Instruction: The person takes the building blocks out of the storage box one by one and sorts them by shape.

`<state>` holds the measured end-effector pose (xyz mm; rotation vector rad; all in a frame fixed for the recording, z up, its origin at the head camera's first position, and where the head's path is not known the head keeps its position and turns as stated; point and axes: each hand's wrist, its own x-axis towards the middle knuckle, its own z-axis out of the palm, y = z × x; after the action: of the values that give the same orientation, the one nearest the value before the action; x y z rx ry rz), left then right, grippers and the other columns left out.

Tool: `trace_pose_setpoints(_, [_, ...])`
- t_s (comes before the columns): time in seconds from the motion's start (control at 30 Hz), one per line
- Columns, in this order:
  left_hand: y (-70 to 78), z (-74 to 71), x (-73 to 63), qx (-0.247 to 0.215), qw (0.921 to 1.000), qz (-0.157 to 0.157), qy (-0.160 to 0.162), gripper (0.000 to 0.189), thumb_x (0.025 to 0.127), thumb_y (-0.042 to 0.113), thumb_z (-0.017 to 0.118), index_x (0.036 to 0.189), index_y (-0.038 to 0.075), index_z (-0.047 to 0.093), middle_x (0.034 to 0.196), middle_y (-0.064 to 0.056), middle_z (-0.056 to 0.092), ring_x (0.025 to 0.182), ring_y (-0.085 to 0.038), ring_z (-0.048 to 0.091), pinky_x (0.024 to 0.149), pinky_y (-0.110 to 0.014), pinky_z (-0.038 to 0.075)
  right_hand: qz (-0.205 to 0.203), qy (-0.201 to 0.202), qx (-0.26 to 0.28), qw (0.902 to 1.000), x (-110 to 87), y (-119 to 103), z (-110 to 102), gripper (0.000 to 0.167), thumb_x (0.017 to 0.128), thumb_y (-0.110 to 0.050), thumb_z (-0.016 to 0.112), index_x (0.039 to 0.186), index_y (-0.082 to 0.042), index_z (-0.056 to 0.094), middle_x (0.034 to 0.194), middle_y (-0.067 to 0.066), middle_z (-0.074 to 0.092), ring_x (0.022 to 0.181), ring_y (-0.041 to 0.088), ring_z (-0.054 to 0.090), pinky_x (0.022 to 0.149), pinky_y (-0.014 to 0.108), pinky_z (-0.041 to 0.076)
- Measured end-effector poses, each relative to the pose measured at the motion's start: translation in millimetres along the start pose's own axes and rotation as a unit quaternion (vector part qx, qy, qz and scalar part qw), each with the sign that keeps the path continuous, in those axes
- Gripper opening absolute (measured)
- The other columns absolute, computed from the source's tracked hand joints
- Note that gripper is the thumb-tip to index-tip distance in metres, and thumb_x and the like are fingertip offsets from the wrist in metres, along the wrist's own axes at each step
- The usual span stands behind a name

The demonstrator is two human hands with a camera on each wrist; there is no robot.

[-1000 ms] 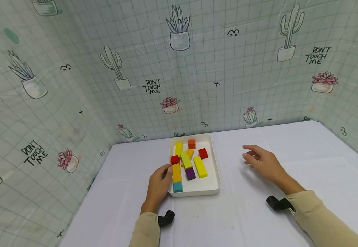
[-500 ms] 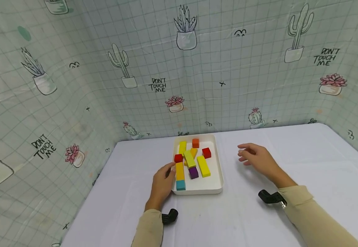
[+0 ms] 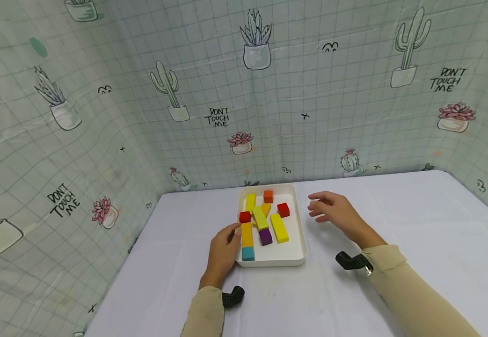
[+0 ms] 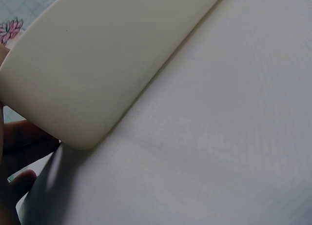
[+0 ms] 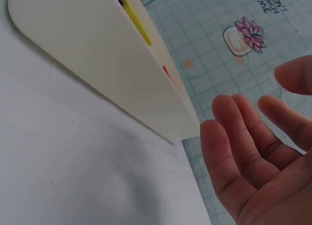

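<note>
A shallow white tray (image 3: 274, 256) with coloured wooden blocks lies on the table. My left hand (image 3: 222, 255) holds the tray by its left side; in the left wrist view some of its fingers (image 4: 29, 144) lie against the tray's outside near a corner. Just right of the tray, my right hand (image 3: 336, 213) hovers with relaxed, slightly bent fingers and nothing in them. Nearest to it inside the tray are a red cube (image 3: 283, 210) and a long yellow block (image 3: 279, 228). A light yellow-green block (image 3: 260, 218) lies across others, by a purple cube (image 3: 265, 237).
Along the tray's left wall are an orange-yellow block (image 3: 247, 234), a blue block (image 3: 248, 253) and another red cube (image 3: 245, 217). An orange cube (image 3: 268, 196) and a yellow block (image 3: 250, 202) sit at the back. A cactus-print cloth (image 3: 302, 93) hangs behind the white table (image 3: 395, 210).
My right hand has moved left, closer to the tray's right side. The left hand stays at the tray, and the blocks keep their places. The head view has shifted slightly.
</note>
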<state>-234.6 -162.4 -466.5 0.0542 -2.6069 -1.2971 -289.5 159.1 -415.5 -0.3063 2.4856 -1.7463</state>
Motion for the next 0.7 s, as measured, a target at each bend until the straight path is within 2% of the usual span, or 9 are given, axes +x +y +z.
trace_pose_setpoints(0.2, [-1.0, 1.2, 0.4, -0.005, 1.0000, 0.007, 0.002, 0.034, 0.103, 0.027, 0.056, 0.134, 0.016, 0.065, 0.137, -0.007, 0.061, 0.131, -0.028, 0.052, 0.110, -0.051, 0.039, -0.002, -0.028, 0.019, 0.9994, 12.5, -10, 9, 0.046, 0.101, -0.031, 0.060, 0.137, -0.003, 0.055, 0.127, 0.024, 0.062, 0.107, 0.032, 0.067, 0.085, 0.039, 0.058])
trace_pose_setpoints(0.43, [-3.3, 1.7, 1.3, -0.014, 0.9998, 0.010, 0.002, 0.033, 0.103, 0.027, 0.056, 0.133, 0.016, 0.065, 0.137, -0.007, 0.061, 0.131, -0.028, 0.052, 0.110, -0.050, 0.039, -0.002, -0.057, 0.032, 0.9979, 23.6, -24, 23, 0.043, 0.099, -0.023, 0.062, 0.136, -0.002, 0.056, 0.127, 0.026, 0.061, 0.111, 0.040, 0.063, 0.086, 0.039, 0.058])
trace_pose_setpoints(0.7, [-4.4, 1.4, 2.5, -0.017, 0.9997, 0.016, 0.004, 0.032, 0.103, 0.026, 0.056, 0.132, 0.016, 0.066, 0.137, -0.007, 0.061, 0.130, -0.028, 0.053, 0.110, -0.050, 0.040, -0.008, -0.082, 0.035, 0.9960, 31.7, -30, 37, 0.039, 0.098, -0.020, 0.061, 0.132, -0.001, 0.058, 0.124, 0.024, 0.063, 0.107, 0.040, 0.065, 0.085, 0.040, 0.059])
